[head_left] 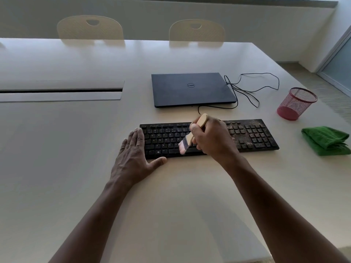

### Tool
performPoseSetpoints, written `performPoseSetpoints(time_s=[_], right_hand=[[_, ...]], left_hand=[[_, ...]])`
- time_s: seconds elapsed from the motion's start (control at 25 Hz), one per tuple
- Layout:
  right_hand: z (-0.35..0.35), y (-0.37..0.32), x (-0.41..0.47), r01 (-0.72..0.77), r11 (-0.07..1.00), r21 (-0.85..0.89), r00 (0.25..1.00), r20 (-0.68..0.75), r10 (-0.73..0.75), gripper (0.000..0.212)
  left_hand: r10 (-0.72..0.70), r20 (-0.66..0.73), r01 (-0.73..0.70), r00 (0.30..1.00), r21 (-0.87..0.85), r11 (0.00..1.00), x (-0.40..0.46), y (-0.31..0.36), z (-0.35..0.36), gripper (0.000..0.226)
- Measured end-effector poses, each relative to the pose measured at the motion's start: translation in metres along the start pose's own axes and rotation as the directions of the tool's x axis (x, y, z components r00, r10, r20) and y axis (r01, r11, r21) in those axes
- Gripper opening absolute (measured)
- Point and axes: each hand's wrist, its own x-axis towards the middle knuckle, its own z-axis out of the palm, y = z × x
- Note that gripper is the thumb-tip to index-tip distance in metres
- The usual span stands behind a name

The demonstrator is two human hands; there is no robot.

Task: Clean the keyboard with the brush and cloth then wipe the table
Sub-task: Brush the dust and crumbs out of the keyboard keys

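Two bare hands are at work on a long black keyboard [209, 136]. The right hand [212, 138] has its fingers curled tight around a small brush [191, 135]. The brush has a smooth, pale wooden handle with a round end that sticks up past the thumb. Its soft bristles point down at the keys near the middle of the keyboard, and they look blurry. The left hand [133, 154] lies flat with straight fingers. Its fingertips touch the left end of the keyboard and its thumb rests along the front edge.

The keyboard is a flat rectangle with many little square keys. The keys on its right side are covered in light brown crumbs and dust. The keys on the left side look much cleaner.

A fuzzy green cloth [325, 140] lies folded on the tabletop [76, 149], just to the right of the keyboard. The tabletop is smooth and cream colored. Behind the keyboard sits a closed dark laptop [192, 90] with thin black wires [252, 88] looping beside it. A red cup made of wire mesh [296, 103] stands behind the cloth. Two pale chairs [90, 27] wait at the far side.
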Motion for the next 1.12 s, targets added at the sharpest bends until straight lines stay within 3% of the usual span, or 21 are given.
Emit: performPoseSetpoints(time_s=[0.16, 0.24, 0.4, 0.56, 0.72, 0.88, 0.92, 1.08, 1.12], right_hand=[[-0.007, 0.001, 0.005, -0.041, 0.937, -0.346, 0.985, -0.174, -0.021, 0.017], [-0.011, -0.001, 0.011, -0.036, 0.963, -0.267, 0.989, -0.150, -0.005, 0.018], [0.002, -0.011, 0.002, -0.057, 0.994, 0.093, 0.996, 0.076, 0.050, 0.017], [0.004, -0.016, 0.002, 0.045, 0.974, -0.223, 0.992, -0.104, -0.069, 0.017], [0.010, -0.025, -0.004, -0.055, 0.987, 0.154, 0.994, 0.101, 0.039, 0.015], [0.014, -0.024, -0.006, 0.054, 0.985, -0.163, 0.997, -0.054, -0.063, 0.015], [0.012, -0.026, -0.004, 0.057, 0.983, -0.173, 0.994, -0.079, -0.071, 0.014], [0.016, -0.029, -0.007, -0.040, 0.981, 0.190, 0.994, 0.108, 0.019, 0.011], [0.018, -0.028, -0.010, -0.053, 0.979, 0.199, 0.991, 0.134, 0.026, 0.012]], left_hand=[[0.002, -0.003, -0.002, 1.000, -0.007, 1.000, -0.001, 0.000, 0.000, 0.129], [0.004, -0.005, -0.004, 1.000, -0.008, 1.000, 0.000, 0.000, 0.000, 0.129], [0.001, -0.006, -0.001, 1.000, -0.010, 1.000, 0.000, -0.001, 0.000, 0.130], [0.000, -0.012, 0.000, 1.000, -0.012, 1.000, 0.000, -0.001, 0.001, 0.128], [0.003, -0.015, -0.003, 1.000, -0.010, 1.000, 0.000, -0.001, 0.001, 0.128], [-0.001, -0.023, 0.000, 1.000, -0.008, 1.000, -0.001, -0.001, 0.001, 0.127], [-0.001, -0.019, 0.001, 1.000, -0.008, 1.000, 0.000, -0.001, 0.000, 0.127], [-0.005, -0.010, 0.005, 1.000, -0.002, 1.000, -0.001, 0.000, 0.000, 0.127], [-0.005, -0.008, 0.005, 1.000, -0.003, 1.000, -0.001, 0.000, -0.001, 0.127]])
